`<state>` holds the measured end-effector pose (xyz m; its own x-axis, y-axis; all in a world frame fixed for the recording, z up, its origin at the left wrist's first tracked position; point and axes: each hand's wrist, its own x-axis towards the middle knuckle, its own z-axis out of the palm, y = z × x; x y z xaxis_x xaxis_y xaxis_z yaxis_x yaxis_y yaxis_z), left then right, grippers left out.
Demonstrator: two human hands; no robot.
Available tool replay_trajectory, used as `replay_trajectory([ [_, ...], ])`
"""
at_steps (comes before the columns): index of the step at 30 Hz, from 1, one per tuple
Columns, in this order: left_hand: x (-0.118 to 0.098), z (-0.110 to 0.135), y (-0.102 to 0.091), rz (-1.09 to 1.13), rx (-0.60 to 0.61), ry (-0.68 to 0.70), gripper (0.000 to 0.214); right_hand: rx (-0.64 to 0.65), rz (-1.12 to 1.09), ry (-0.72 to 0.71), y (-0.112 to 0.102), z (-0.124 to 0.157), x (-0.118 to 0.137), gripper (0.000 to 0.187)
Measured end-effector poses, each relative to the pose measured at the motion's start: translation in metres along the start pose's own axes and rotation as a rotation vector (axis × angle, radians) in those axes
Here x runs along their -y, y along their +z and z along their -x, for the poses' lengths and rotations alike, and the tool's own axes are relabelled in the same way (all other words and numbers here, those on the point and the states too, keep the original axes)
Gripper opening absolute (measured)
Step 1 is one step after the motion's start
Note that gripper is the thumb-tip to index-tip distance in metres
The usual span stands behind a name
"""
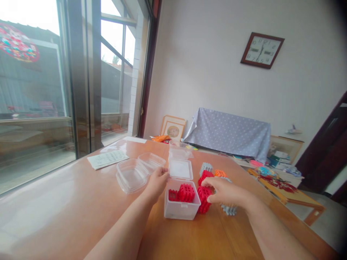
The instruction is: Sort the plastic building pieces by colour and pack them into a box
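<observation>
A clear plastic box point(181, 211) stands on the table with its lid point(181, 169) folded back. Red interlocking plastic blocks point(186, 193) lie inside it. My left hand point(159, 182) pinches the back left corner of the box near the lid hinge. To the right of the box is a pile of red blocks point(204, 204). My right hand point(225, 190) curls over this pile, fingers on top and thumb at its near side, around a red piece. Grey blocks point(230, 210) and orange blocks point(220, 173) lie beside and behind that hand, partly hidden by it.
To the left are two open clear containers point(131, 176) and a stack of printed sheets point(107, 159). Another clear container point(180, 150) stands farther back. The wooden table point(159, 242) ends at a right edge, beyond which stands a low cluttered table point(306, 206). Glass windows line the left.
</observation>
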<state>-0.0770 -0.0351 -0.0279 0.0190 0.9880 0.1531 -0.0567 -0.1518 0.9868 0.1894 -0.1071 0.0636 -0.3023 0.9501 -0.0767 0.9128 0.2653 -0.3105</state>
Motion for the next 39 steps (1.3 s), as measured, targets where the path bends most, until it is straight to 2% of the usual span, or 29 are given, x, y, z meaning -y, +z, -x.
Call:
replay_trajectory([
  [3,0.003,-0.001,0.000,-0.010,-0.013,-0.005,0.021,-0.044,-0.021,-0.011,-0.003,0.001,0.004,0.031],
  [7,0.006,-0.003,0.001,-0.017,-0.015,0.009,0.020,-0.170,-0.030,-0.118,-0.004,-0.001,0.030,0.030],
  [10,0.009,-0.004,0.000,-0.005,-0.015,0.012,0.020,-0.211,-0.043,-0.217,0.004,-0.009,0.056,0.032],
  [15,0.015,-0.006,-0.002,0.029,-0.003,0.033,0.022,-0.206,-0.098,-0.251,0.028,-0.027,0.083,0.031],
  [22,0.012,-0.005,-0.001,0.032,-0.025,0.018,0.018,-0.167,-0.052,-0.191,0.046,-0.037,0.086,0.023],
  [30,0.005,-0.002,-0.002,0.021,-0.029,0.007,0.016,-0.140,-0.060,-0.282,0.049,-0.041,0.085,0.022],
  [33,0.008,-0.003,-0.002,0.028,-0.020,0.012,0.017,-0.169,-0.054,-0.250,0.048,-0.039,0.086,0.021],
  [39,0.010,-0.004,-0.002,0.030,-0.018,0.018,0.017,-0.132,-0.045,-0.215,0.046,-0.033,0.102,0.032],
])
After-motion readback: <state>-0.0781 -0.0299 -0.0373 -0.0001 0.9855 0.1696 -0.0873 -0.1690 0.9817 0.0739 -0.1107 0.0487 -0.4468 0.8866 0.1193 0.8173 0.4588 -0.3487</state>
